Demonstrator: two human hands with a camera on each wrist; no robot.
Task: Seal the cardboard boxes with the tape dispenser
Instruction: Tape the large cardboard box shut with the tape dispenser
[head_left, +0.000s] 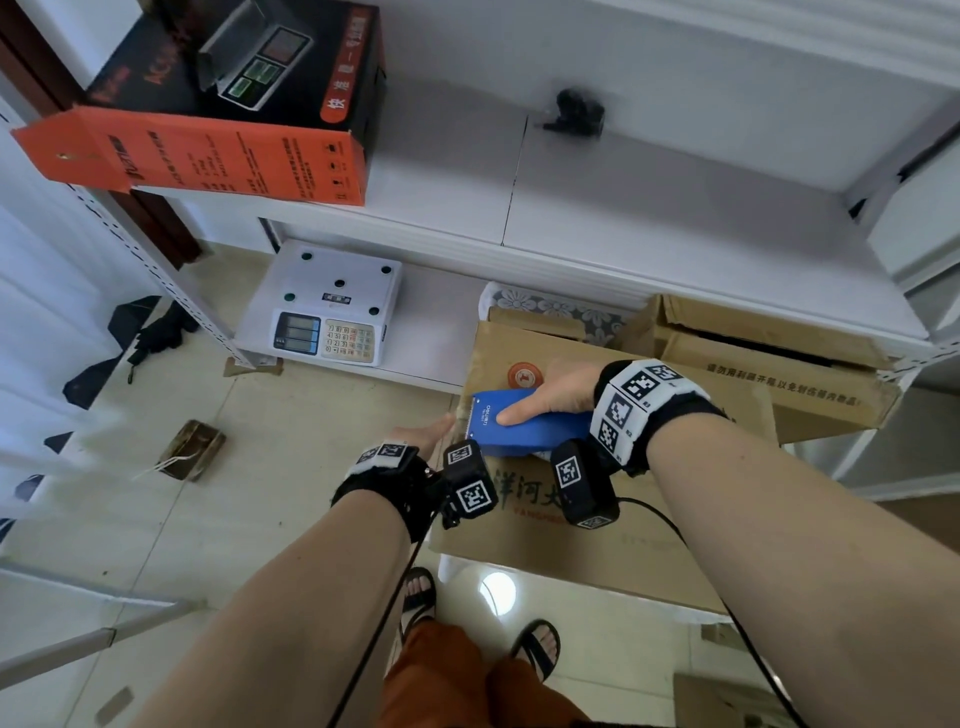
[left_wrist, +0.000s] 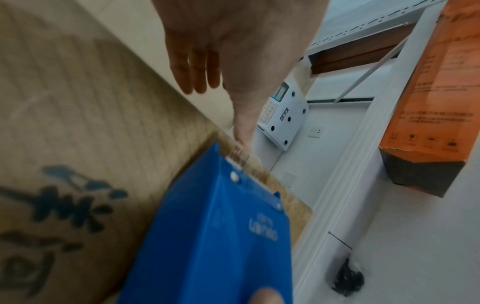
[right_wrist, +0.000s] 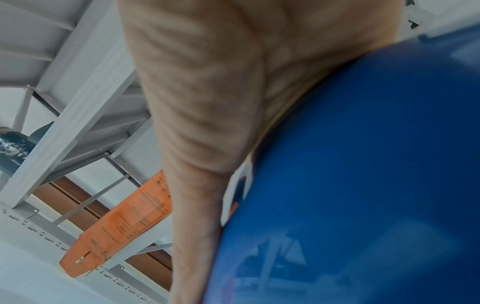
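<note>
Right hand (head_left: 561, 397) grips the light, rigid tape dispenser (head_left: 524, 423); left hand (head_left: 428, 434), fingers straight, steadies the stiff cardboard box (head_left: 649, 514) at nine o'clock.

R hand (head_left: 558, 397) gripping, L hand (head_left: 426, 434) fingers straight.

Blue plastic tape dispenser (head_left: 524, 423): white "deli" logo nr its toothed front edge, small line under it too small to read. Brown cardboard box (head_left: 571, 525) under dispenser: blue Chinese chars "洋河大", rest hidden; Latin line below starts "YANGHE". White electronic scale (head_left: 332, 306) left of that box: numeric keypad, digits too small. Wrist bands: square black-white marker codes.
</note>
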